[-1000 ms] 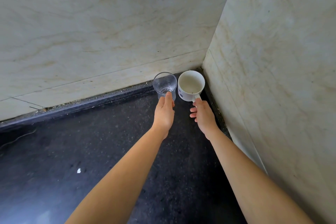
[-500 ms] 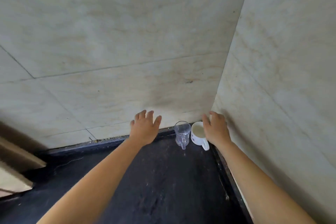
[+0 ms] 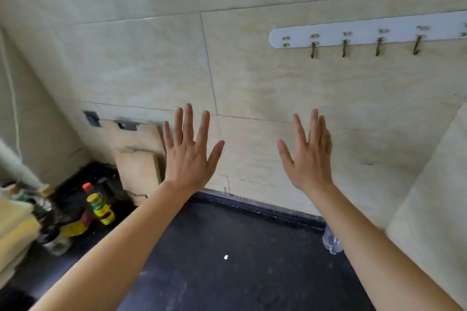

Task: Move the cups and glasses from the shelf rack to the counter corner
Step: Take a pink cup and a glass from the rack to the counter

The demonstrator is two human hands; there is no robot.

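head view, kitchen counter and tiled wall. left hand [image 3: 188, 156]: raised in front of the wall, fingers [image 3: 188, 121] spreading wide, gripping nothing. right hand [image 3: 309, 156]: raised beside it, well apart from the left, fingers [image 3: 313, 126] stretching straight and close together, thumb splayed, gripping nothing. glass [image 3: 331, 242]: clear, standing on the black counter [image 3: 227, 247] near the right-hand corner, mostly hiding behind the right forearm; only a small part is showing. no mug is showing in this view. hook rail [image 3: 366, 33]: white strip fixed high on the wall, carrying several dark metal hooks, all bare. cutting boards [image 3: 137, 159]: pale wood, leaning upright against the wall to the left of the left hand. bottles [image 3: 99, 206]: group standing at the far left of the counter, one with a red cap and yellow label. white speck [image 3: 226, 257]: lying on the counter between the forearms.
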